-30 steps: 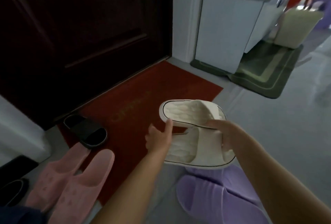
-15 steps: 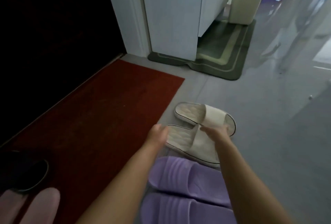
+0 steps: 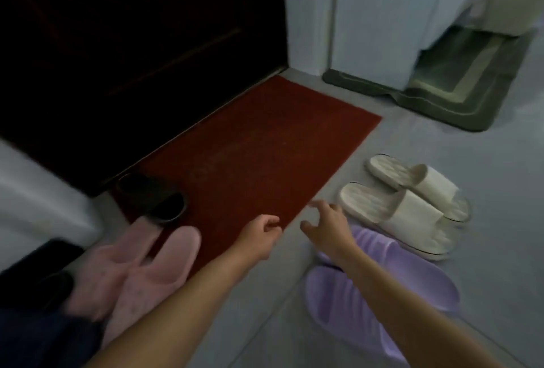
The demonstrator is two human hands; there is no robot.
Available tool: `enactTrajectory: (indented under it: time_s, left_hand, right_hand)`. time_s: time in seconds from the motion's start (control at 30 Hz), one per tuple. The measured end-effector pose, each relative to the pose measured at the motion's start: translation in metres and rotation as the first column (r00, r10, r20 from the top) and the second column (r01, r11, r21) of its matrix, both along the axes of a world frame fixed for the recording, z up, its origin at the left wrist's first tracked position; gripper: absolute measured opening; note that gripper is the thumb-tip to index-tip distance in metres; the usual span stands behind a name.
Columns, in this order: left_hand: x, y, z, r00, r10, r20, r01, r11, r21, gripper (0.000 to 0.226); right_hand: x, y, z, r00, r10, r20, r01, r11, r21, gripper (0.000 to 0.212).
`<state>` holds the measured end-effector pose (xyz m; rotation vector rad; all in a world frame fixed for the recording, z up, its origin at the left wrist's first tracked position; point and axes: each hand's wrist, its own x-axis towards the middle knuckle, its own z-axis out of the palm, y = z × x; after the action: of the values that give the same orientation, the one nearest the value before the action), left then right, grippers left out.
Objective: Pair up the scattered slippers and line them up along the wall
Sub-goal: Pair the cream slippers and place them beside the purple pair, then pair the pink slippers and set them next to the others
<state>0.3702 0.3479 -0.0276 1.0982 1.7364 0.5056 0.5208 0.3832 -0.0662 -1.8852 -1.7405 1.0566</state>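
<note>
Two cream slippers point(image 3: 409, 205) lie side by side on the grey floor, right of the red doormat point(image 3: 259, 155). Just below them sits a pair of purple slippers point(image 3: 391, 285), partly hidden by my right forearm. A pink pair point(image 3: 147, 270) lies at the lower left. One black slipper point(image 3: 153, 197) rests on the mat's left corner; another dark one point(image 3: 50, 285) shows at the far left edge. My left hand point(image 3: 260, 233) hovers over the mat's near edge, fingers loosely curled, holding nothing. My right hand point(image 3: 329, 225) hangs beside the cream pair with fingers spread, empty.
A dark door point(image 3: 132, 43) stands behind the mat. A white cabinet point(image 3: 376, 20) and a green rug point(image 3: 459, 88) lie at the back right. A white wall base point(image 3: 35, 200) juts in at the left. Grey floor point(image 3: 485, 250) extends to the right.
The cream slippers went from being held in both hands to lying on the floor. Both hands have let go and drawn back to the left. The view swung left.
</note>
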Motion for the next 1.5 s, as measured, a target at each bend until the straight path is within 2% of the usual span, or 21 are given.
enactTrajectory:
  time_s: [0.2, 0.3, 0.43, 0.47, 0.53, 0.67, 0.77, 0.8, 0.87, 0.93, 1.0, 1.03, 1.13, 1.3, 1.37, 1.43, 1.5]
  left_hand:
    - [-0.134, -0.098, 0.010, 0.996, 0.053, -0.074, -0.059, 0.995, -0.076, 0.036]
    - [-0.202, -0.143, 0.005, 0.979, 0.042, -0.201, -0.072, 0.987, -0.146, 0.036]
    - [-0.272, -0.190, -0.014, 0.957, 0.160, -0.242, -0.206, 0.963, -0.175, 0.013]
    - [-0.283, -0.198, -0.020, 0.941, 0.179, -0.287, -0.233, 0.958, -0.169, 0.011]
    - [-0.298, -0.209, -0.035, 0.912, 0.221, -0.345, -0.274, 0.955, -0.113, 0.007]
    - [-0.310, -0.203, -0.049, 0.858, 0.337, -0.387, -0.315, 0.941, 0.121, 0.015]
    - [-0.321, -0.187, -0.044, 0.680, 0.520, -0.518, -0.369, 0.852, 0.372, 0.039]
    - [-0.326, -0.184, -0.043, 0.632, 0.568, -0.528, -0.412, 0.823, 0.392, 0.051]
    - [-0.338, -0.181, -0.046, 0.590, 0.620, -0.516, -0.541, 0.779, 0.317, 0.062]
    - [-0.346, -0.183, -0.052, 0.594, 0.589, -0.547, -0.589, 0.782, 0.203, 0.047]
    - [-0.350, -0.187, -0.058, 0.628, 0.540, -0.561, -0.514, 0.829, 0.221, 0.025]
    - [-0.349, -0.189, -0.059, 0.652, 0.540, -0.533, -0.486, 0.837, 0.253, 0.021]
    - [-0.341, -0.192, -0.059, 0.692, 0.544, -0.475, -0.449, 0.839, 0.307, 0.026]
    - [-0.327, -0.196, -0.052, 0.767, 0.415, -0.490, -0.349, 0.910, 0.223, 0.024]
    - [-0.321, -0.198, -0.050, 0.781, 0.374, -0.499, -0.312, 0.927, 0.207, 0.021]
    - [-0.317, -0.200, -0.049, 0.788, 0.370, -0.493, -0.301, 0.929, 0.216, 0.022]
    - [-0.317, -0.201, -0.044, 0.786, 0.396, -0.474, -0.323, 0.918, 0.230, 0.025]
  right_hand:
    - [-0.105, -0.043, 0.010, 0.937, 0.341, 0.081, -0.337, 0.940, -0.058, 0.039]
    - [-0.151, -0.063, 0.011, 0.859, 0.477, 0.187, -0.458, 0.879, -0.134, 0.036]
    - [-0.214, -0.083, 0.008, 0.746, 0.613, 0.259, -0.598, 0.789, -0.141, 0.018]
    - [-0.228, -0.086, 0.006, 0.728, 0.634, 0.261, -0.620, 0.772, -0.143, 0.023]
    - [-0.256, -0.091, 0.002, 0.722, 0.639, 0.263, -0.624, 0.767, -0.151, 0.040]
    - [-0.298, -0.096, -0.008, 0.741, 0.594, 0.312, -0.588, 0.799, -0.125, 0.049]
    - [-0.319, -0.096, -0.017, 0.763, 0.562, 0.320, -0.557, 0.822, -0.117, 0.053]
    - [-0.324, -0.097, -0.020, 0.771, 0.552, 0.319, -0.545, 0.830, -0.119, 0.053]
    - [-0.328, -0.098, -0.026, 0.795, 0.523, 0.307, -0.515, 0.850, -0.114, 0.052]
    - [-0.326, -0.099, -0.032, 0.829, 0.487, 0.274, -0.475, 0.873, -0.114, 0.049]
    - [-0.319, -0.098, -0.035, 0.859, 0.447, 0.249, -0.438, 0.894, -0.092, 0.039]
    - [-0.315, -0.098, -0.035, 0.868, 0.429, 0.251, -0.428, 0.902, -0.060, 0.032]
    - [-0.303, -0.094, -0.030, 0.850, 0.422, 0.316, -0.455, 0.890, 0.033, 0.024]
    - [-0.288, -0.095, -0.016, 0.825, 0.466, 0.320, -0.484, 0.874, -0.025, 0.026]
    - [-0.284, -0.097, -0.009, 0.798, 0.477, 0.369, -0.511, 0.859, -0.004, 0.025]
    - [-0.279, -0.094, -0.004, 0.778, 0.465, 0.423, -0.527, 0.849, 0.037, 0.025]
    - [-0.277, -0.088, 0.001, 0.786, 0.463, 0.409, -0.514, 0.857, 0.019, 0.025]
